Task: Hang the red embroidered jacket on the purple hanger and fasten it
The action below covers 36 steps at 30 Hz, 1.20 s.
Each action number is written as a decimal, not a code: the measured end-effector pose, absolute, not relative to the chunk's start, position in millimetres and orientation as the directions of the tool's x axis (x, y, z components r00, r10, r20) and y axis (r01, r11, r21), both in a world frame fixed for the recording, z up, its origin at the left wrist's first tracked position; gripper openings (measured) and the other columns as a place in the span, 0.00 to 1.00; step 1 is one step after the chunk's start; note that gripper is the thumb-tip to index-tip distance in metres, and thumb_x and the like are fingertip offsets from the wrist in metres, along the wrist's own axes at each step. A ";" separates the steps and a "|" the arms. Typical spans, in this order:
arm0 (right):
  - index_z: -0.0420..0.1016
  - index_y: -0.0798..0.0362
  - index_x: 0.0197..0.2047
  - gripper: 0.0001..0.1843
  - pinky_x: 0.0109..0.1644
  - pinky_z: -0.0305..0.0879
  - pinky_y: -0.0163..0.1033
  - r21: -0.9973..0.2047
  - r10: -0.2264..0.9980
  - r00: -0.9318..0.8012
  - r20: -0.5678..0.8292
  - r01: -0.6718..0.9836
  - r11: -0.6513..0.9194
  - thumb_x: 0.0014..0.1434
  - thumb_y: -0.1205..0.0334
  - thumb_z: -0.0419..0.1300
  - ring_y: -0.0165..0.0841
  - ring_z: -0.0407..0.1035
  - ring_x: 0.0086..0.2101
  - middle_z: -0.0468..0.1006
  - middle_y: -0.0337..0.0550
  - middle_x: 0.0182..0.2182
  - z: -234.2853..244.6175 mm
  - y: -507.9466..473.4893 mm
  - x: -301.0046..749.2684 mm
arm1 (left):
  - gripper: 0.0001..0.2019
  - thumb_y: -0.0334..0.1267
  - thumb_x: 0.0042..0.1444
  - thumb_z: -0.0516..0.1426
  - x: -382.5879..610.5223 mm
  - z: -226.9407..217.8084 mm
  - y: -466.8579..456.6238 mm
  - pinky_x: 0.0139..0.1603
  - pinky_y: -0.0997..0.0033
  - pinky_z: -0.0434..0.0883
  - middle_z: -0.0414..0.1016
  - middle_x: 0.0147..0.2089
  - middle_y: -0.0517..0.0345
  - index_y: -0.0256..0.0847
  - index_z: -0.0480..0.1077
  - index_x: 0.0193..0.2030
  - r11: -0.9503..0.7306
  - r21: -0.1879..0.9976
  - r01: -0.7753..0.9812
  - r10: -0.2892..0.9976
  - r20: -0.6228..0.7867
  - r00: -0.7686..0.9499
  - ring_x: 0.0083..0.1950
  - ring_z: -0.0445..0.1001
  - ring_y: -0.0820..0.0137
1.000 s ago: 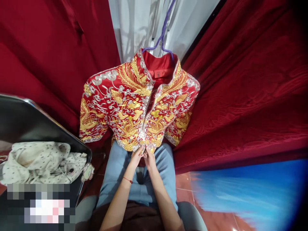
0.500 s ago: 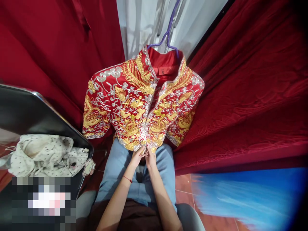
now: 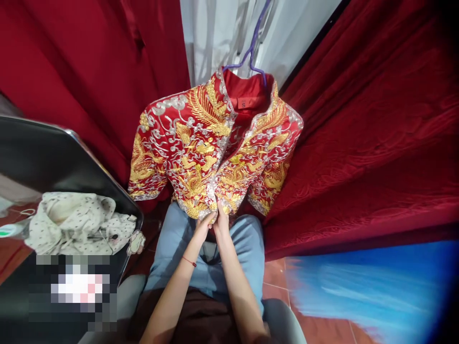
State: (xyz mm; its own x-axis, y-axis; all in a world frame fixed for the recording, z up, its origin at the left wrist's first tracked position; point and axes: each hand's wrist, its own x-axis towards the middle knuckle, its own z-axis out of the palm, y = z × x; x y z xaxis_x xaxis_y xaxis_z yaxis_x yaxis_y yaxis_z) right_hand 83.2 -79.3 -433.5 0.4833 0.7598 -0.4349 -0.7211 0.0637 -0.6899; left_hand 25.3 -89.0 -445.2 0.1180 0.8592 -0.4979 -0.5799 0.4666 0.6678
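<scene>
In front of me hangs a short-sleeved red jacket (image 3: pixel 201 148) with gold and silver embroidery and a stand-up collar. A purple hanger (image 3: pixel 253 45) carries it, and a red label marked S (image 3: pixel 244 103) shows inside the neck. My left hand (image 3: pixel 203 227) is closed on the hem of one front panel, thumb on top. Close beside it, my right hand (image 3: pixel 222 220) grips the hem of the other panel, its thumb pointing up along the front edge. The fingers underneath are hidden. Above my hands the front edges meet, then part towards the collar.
A black chair (image 3: pixel 68 162) on the left bears a dotted cream cloth bag (image 3: pixel 79 222) with a small charm (image 3: pixel 136 242). Red curtains (image 3: pixel 376 143) hang on both sides, and white cloth (image 3: pixel 215 33) behind. Blue fabric (image 3: pixel 366 286) covers the floor at right.
My right hand has moved up slightly along its front edge, shifting that panel against the other. The neck opening gapes wider. The whole view has shifted a little.
</scene>
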 end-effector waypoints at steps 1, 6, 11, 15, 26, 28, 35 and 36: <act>0.79 0.55 0.41 0.23 0.43 0.75 0.40 -0.689 0.762 0.490 -0.425 -0.720 0.079 0.44 0.51 0.72 0.36 0.77 0.38 0.83 0.43 0.37 -430.9 -78.8 82.3 | 0.24 0.34 0.38 0.71 24.5 -440.5 -87.5 0.21 0.78 0.59 0.81 0.40 0.54 0.36 0.77 0.46 0.469 0.657 -0.590 0.857 -0.501 0.123 0.30 0.73 0.75; 0.77 0.51 0.49 0.28 0.54 0.72 0.41 -0.701 0.778 0.521 -0.351 -0.697 0.151 0.43 0.57 0.72 0.35 0.75 0.48 0.81 0.42 0.49 -426.0 -94.7 89.1 | 0.20 0.32 0.45 0.69 23.7 -418.7 -81.4 0.38 0.73 0.73 0.79 0.51 0.48 0.38 0.78 0.48 0.531 0.548 -0.646 0.820 -0.527 0.226 0.46 0.78 0.65; 0.78 0.51 0.48 0.26 0.50 0.74 0.41 -0.702 0.812 0.485 -0.324 -0.699 0.137 0.43 0.60 0.72 0.33 0.76 0.42 0.82 0.41 0.44 -419.9 -113.6 102.0 | 0.05 0.31 0.54 0.65 24.9 -407.0 -80.9 0.34 0.78 0.72 0.79 0.41 0.53 0.38 0.78 0.38 0.625 0.382 -0.681 0.745 -0.552 0.374 0.36 0.75 0.74; 0.79 0.52 0.43 0.22 0.52 0.73 0.42 -0.697 0.821 0.480 -0.309 -0.702 0.148 0.41 0.62 0.73 0.32 0.76 0.39 0.83 0.40 0.40 -409.0 -118.6 99.8 | 0.03 0.29 0.58 0.62 24.9 -400.3 -83.6 0.26 0.84 0.68 0.74 0.30 0.57 0.36 0.76 0.33 0.665 0.287 -0.689 0.702 -0.556 0.446 0.27 0.69 0.80; 0.79 0.54 0.43 0.25 0.49 0.74 0.43 -0.723 0.789 0.531 -0.308 -0.670 0.168 0.38 0.62 0.74 0.33 0.76 0.37 0.83 0.41 0.38 -395.4 -120.5 88.9 | 0.05 0.27 0.60 0.59 24.6 -391.3 -86.8 0.26 0.86 0.69 0.74 0.29 0.60 0.37 0.75 0.33 0.653 0.262 -0.711 0.699 -0.571 0.431 0.26 0.70 0.82; 0.79 0.54 0.43 0.24 0.51 0.74 0.43 -0.730 0.794 0.535 -0.290 -0.659 0.178 0.39 0.62 0.72 0.33 0.76 0.38 0.83 0.40 0.39 -395.2 -121.3 85.9 | 0.06 0.28 0.61 0.58 23.7 -389.8 -87.5 0.28 0.86 0.70 0.74 0.29 0.61 0.38 0.75 0.34 0.648 0.263 -0.715 0.702 -0.570 0.427 0.26 0.71 0.82; 0.79 0.52 0.42 0.21 0.54 0.72 0.43 -0.753 0.789 0.569 -0.232 -0.619 0.225 0.41 0.63 0.70 0.33 0.76 0.39 0.83 0.40 0.39 -395.3 -121.8 78.4 | 0.11 0.28 0.66 0.53 23.2 -385.4 -90.6 0.28 0.87 0.70 0.75 0.30 0.61 0.37 0.74 0.34 0.612 0.218 -0.760 0.730 -0.525 0.438 0.27 0.73 0.82; 0.79 0.52 0.43 0.21 0.54 0.72 0.43 -0.752 0.790 0.570 -0.224 -0.617 0.232 0.41 0.63 0.70 0.33 0.76 0.40 0.83 0.40 0.40 -395.2 -122.5 78.4 | 0.11 0.28 0.66 0.52 23.1 -384.6 -91.4 0.27 0.87 0.69 0.75 0.30 0.61 0.36 0.74 0.34 0.613 0.214 -0.760 0.730 -0.522 0.442 0.26 0.73 0.82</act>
State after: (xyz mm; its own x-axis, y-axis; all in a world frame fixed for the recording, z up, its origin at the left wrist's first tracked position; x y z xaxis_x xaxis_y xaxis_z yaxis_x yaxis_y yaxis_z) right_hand 78.4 -122.5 -395.2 0.5700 0.7904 -0.2243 -0.6174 0.2319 -0.7517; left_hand 23.1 -91.4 -384.6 0.4415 0.7299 -0.5219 -0.7603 0.6132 0.2143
